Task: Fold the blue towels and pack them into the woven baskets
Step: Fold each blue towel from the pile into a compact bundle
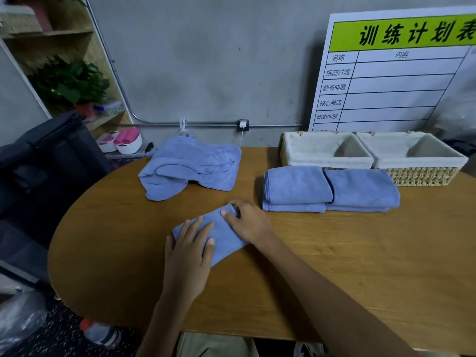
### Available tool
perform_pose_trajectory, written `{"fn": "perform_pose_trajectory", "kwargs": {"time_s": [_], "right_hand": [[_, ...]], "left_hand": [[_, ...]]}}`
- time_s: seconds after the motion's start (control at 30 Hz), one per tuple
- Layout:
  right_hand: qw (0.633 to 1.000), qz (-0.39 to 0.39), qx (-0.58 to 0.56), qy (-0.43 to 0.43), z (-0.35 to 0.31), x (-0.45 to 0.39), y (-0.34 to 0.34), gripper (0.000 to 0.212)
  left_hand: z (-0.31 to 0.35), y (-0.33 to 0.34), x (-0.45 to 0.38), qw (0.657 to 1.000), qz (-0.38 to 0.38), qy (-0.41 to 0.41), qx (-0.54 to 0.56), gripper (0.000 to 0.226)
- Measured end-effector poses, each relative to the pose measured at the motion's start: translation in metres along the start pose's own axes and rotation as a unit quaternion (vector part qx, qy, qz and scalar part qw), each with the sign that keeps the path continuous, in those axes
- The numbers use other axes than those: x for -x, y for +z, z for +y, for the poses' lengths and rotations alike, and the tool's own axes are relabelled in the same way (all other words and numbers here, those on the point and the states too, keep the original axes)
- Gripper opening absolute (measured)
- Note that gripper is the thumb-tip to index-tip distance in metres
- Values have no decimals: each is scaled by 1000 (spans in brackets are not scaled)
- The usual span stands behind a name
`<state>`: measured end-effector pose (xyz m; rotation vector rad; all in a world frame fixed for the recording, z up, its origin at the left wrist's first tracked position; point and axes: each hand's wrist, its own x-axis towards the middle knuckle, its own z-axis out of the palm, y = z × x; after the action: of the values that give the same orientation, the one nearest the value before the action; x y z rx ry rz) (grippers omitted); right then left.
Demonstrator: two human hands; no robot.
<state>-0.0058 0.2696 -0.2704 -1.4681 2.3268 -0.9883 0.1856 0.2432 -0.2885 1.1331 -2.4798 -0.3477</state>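
Left hand (189,249) flat, fingers straight, pressing folded towel (221,234); right hand (248,222) beside it, fingertips curled on towel's far edge. Bare table (360,253) all around, curved edge near on left. Farther out: two folded stacks (329,190), loose towel pile (190,166), two lined baskets (373,157) against wall, unfilled.

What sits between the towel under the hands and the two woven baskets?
In the head view, two stacks of folded blue towels lie side by side between the towel being folded and the woven baskets, just in front of them.
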Motion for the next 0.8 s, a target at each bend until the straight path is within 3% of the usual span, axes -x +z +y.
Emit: {"fn": "perform_pose_trajectory", "kwargs": {"time_s": [0.17,0.23,0.3,0.4,0.5,0.8], "right_hand": [[999,46,-26,7,9,20,-5,36],[996,76,-40,-9,12,30,-5,28],[993,94,-69,-18,18,41,-5,21],[989,116,-86,-33,32,58,-10,21],[990,122,-40,-57,42,66,-21,20],[984,146,79,-61,77,72,-58,19]], "left_hand": [[-12,-14,-14,994,-4,23,-110,44],[-4,-13,-17,990,23,15,-141,50],[14,-1,-15,993,33,50,-105,53],[41,19,-7,995,29,72,-67,39],[44,26,-17,994,29,78,-66,54],[42,45,-85,984,-21,174,-44,62]]}}
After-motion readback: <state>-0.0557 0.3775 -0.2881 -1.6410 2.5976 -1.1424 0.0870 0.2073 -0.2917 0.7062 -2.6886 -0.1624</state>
